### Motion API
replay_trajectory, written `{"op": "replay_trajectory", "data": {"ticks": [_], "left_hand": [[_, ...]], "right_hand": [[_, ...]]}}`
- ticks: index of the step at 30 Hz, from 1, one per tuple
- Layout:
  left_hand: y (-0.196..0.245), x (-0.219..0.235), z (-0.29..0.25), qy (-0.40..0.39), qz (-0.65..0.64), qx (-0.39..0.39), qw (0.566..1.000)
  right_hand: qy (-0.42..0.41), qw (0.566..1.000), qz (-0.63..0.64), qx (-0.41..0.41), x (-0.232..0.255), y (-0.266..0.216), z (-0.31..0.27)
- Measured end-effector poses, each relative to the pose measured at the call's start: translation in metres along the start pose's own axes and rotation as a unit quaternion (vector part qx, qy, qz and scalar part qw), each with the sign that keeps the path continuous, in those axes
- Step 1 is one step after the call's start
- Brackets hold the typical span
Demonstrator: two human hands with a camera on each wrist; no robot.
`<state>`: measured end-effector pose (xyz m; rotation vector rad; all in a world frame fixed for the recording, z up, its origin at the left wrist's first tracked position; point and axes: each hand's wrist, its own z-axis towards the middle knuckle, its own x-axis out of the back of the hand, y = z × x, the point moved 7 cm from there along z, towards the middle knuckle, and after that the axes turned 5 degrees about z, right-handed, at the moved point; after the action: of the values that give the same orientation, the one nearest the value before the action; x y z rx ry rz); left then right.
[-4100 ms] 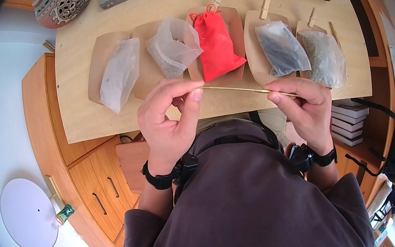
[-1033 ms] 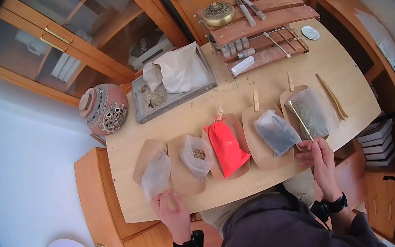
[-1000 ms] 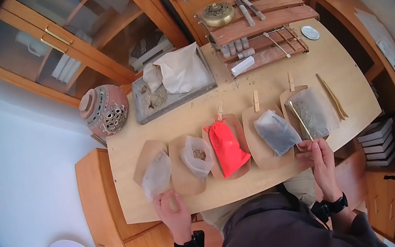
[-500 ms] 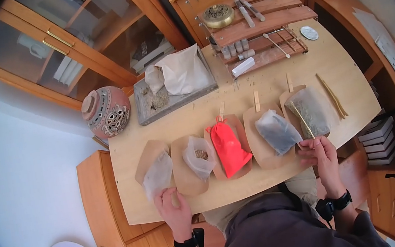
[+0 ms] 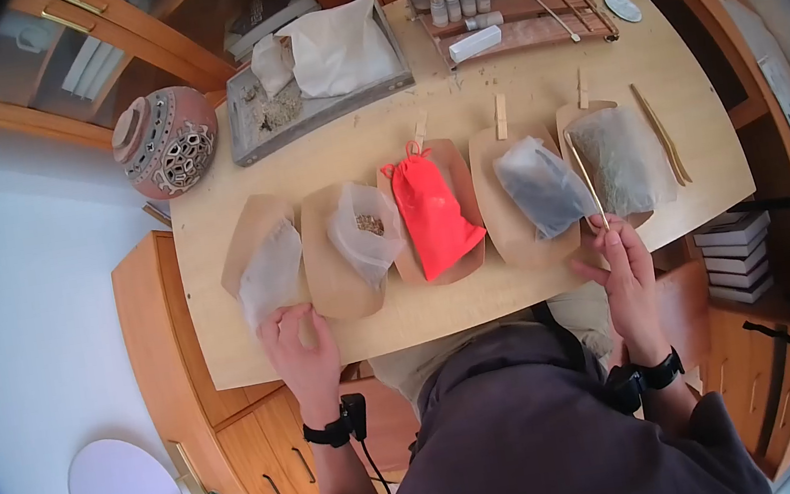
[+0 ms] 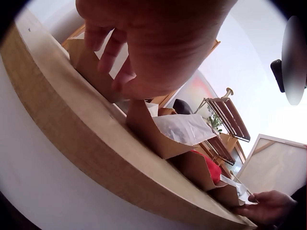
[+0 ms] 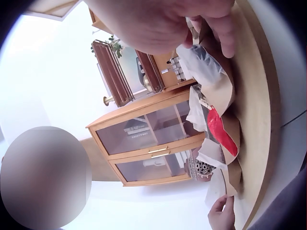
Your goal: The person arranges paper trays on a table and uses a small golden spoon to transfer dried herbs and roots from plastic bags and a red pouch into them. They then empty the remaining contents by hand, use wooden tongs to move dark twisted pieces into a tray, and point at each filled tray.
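My right hand [image 5: 627, 265] pinches the lower end of a thin brass-coloured rod [image 5: 582, 165], whose slightly widened tip points away from me over the two rightmost pouches. One is a translucent pouch of dark contents [image 5: 542, 188]; the other holds dried herbs [image 5: 616, 155]. At the other end of the row, my left hand [image 5: 301, 356] has its fingers loosely bent at the near end of a whitish translucent pouch [image 5: 270, 273] on a brown paper tray [image 5: 237, 234]. Between them lie an opened pouch with brown bits [image 5: 370, 224] and a red drawstring bag [image 5: 433, 216], each on its own tray.
Wooden clothespins [image 5: 501, 117] stand at the far ends of three trays. Wooden tweezers [image 5: 660, 134] lie at the right. Behind are a pierced clay pot [image 5: 166, 143], a grey tray [image 5: 250, 148] with cloth and debris, and a tiered wooden rack [image 5: 522, 2] with small bottles.
Several seconds ago both hands held the rod level; my left hand has let go and moved to the leftmost pouch. My right hand now holds the rod pointing away. The head view has shifted recently.
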<state>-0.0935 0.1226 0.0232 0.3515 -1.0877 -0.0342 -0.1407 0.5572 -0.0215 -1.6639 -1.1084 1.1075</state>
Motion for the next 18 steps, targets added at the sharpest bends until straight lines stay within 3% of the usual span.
{"op": "replay_trajectory", "data": {"ticks": [10, 18], "left_hand": [[-0.002, -0.002, 0.004, -0.006, 0.021, -0.024, 0.999], [0.013, -0.004, 0.002, -0.039, -0.007, 0.008, 0.999]], "right_hand": [[0.0, 0.995, -0.043, 0.089, 0.005, 0.002, 0.013], [0.002, 0.999, -0.012, 0.051, 0.009, 0.001, 0.013]]}}
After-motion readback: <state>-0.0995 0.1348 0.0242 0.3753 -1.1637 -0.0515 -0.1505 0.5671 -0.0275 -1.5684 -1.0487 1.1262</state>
